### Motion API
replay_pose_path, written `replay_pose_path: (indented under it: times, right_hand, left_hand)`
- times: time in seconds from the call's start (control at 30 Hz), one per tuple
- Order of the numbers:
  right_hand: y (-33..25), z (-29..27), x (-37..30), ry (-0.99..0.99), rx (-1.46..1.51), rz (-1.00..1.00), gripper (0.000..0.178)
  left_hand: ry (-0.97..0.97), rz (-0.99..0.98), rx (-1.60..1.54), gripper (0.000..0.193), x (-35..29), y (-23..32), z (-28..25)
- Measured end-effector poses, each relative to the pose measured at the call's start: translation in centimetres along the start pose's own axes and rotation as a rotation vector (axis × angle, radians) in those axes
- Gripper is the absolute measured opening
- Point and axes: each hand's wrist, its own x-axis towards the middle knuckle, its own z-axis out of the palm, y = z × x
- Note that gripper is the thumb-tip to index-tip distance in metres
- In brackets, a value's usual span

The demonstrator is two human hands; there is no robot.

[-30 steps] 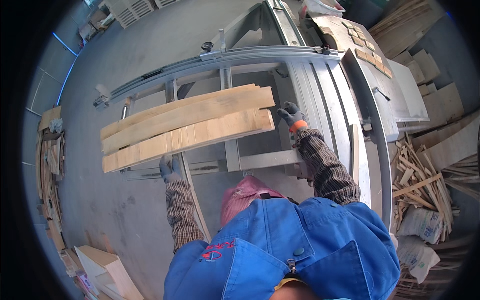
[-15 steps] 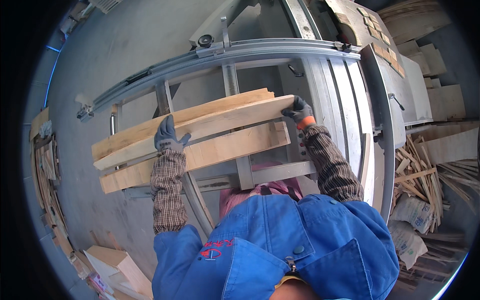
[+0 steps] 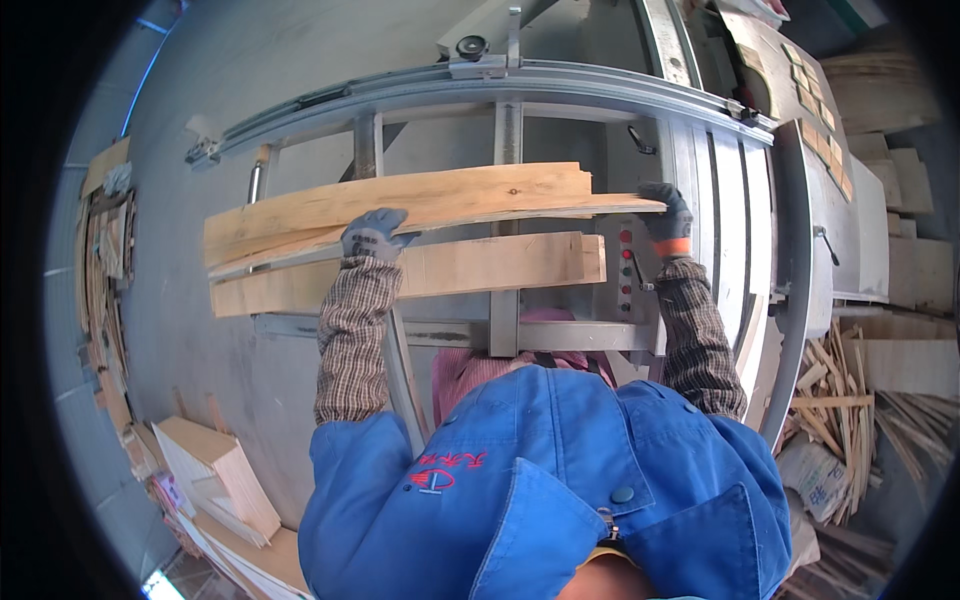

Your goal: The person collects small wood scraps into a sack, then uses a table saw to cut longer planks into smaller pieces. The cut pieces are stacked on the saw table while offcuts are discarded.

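Note:
A long thin wooden plank (image 3: pixel 615 204) is turned nearly on edge across the metal frame, its right end sticking out past the other boards. My left hand (image 3: pixel 374 232), in a grey glove, closes on the plank left of its middle. At its right end, my right hand (image 3: pixel 667 212), in a dark glove with an orange cuff, grips it. Just beyond the held plank lies a wider board (image 3: pixel 450 193) with a stepped right end. On the near side rests another pale board (image 3: pixel 500 262), apart from the held one and partly hidden by my left forearm.
A metal rail with a fence (image 3: pixel 420 95) crosses beyond the boards. To the right runs the sliding table (image 3: pixel 733 200), near a panel of red and green buttons (image 3: pixel 626 265). Offcuts (image 3: pixel 835 420) heap up at far right; a pale wooden box (image 3: pixel 220 470) stands lower left.
The held plank has shifted right relative to the other boards and tilted from its flat face toward its edge. Both hands moved right with it. The whole view has shifted too.

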Motion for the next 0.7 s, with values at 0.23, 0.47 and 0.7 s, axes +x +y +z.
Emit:
replay_pose_path:
  times: [0.23, 0.47, 0.7]
  right_hand:
    - [2.1, -5.8, -0.7, 0.042, -0.006, -0.003, 0.036]
    - [6.1, -12.4, -4.0, 0.11, 0.192, 0.117, 0.04]
    - [11.6, -19.1, -8.3, 0.208, 0.38, 0.254, 0.041]
  left_hand:
    - [0.056, 0.036, -0.012, 0.045, -0.5, 5.7, -0.9]
    - [0.078, 0.127, 0.029, 0.036, -0.1, 13.6, -1.9]
    - [0.189, 0.257, 0.072, 0.032, 1.8, 21.0, -3.8]
